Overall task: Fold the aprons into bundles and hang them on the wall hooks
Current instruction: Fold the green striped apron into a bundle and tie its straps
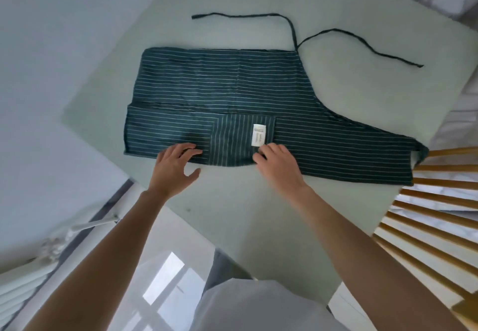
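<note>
Item: one apron [232, 92], dark teal with thin pale stripes, lay folded lengthwise and flat on a pale green tabletop [258, 214]. Its long axis ran left to right across the person's view, the square hem end at the left, the narrower bib end at the right. The bib corner [420, 154] reached the right edge of the tabletop and just overhung it, beside a wooden slatted chair back [426, 214]. Two ties [292, 28] trailed loose from the far upper corner over bare tabletop, one toward the far left, one toward the far right.

A pocket panel [232, 142] with stripes running crosswise sat at the near edge, bearing a white label [259, 135].

Open room: a wide bare band of tabletop lay between the apron's near edge and the person; a narrower band beyond the far edge; some margin at the left.

Left hand [176, 167]: fingers spread and nearly straight, tips resting on the near edge of the apron, thumb off the cloth, gripping nothing.

Right hand [279, 165]: fingers bent at the near edge by the label; whether they pinched the cloth could not be told.
</note>
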A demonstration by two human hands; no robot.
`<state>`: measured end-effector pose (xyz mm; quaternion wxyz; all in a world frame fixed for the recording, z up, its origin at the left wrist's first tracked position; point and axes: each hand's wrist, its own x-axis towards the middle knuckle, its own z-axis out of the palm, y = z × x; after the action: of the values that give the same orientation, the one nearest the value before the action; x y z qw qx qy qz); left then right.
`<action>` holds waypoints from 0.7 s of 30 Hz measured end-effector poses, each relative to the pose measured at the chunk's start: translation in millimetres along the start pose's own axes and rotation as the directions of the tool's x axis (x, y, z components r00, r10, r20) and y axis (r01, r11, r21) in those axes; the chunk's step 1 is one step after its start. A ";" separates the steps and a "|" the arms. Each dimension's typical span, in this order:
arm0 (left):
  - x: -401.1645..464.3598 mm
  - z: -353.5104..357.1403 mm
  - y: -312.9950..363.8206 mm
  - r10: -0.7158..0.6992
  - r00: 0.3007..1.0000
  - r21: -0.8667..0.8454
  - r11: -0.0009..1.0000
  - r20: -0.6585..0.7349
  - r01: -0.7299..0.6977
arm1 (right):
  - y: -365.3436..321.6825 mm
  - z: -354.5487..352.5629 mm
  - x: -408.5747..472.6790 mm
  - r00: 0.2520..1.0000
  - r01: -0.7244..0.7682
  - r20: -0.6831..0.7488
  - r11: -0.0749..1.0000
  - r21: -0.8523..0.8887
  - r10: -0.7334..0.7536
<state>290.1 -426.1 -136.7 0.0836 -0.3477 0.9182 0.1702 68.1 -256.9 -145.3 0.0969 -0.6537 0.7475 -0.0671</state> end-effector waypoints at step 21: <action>-27.4 -52.2 -70.4 -0.038 0.999 -0.209 0.977 -0.012 0.034 | -21.9 -39.5 -43.5 0.920 -0.380 0.008 0.886 0.265 0.392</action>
<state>355.6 -478.0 -98.7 0.0423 -0.3724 0.8896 0.2611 85.5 -217.9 -99.4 0.1763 -0.4716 0.8491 -0.1596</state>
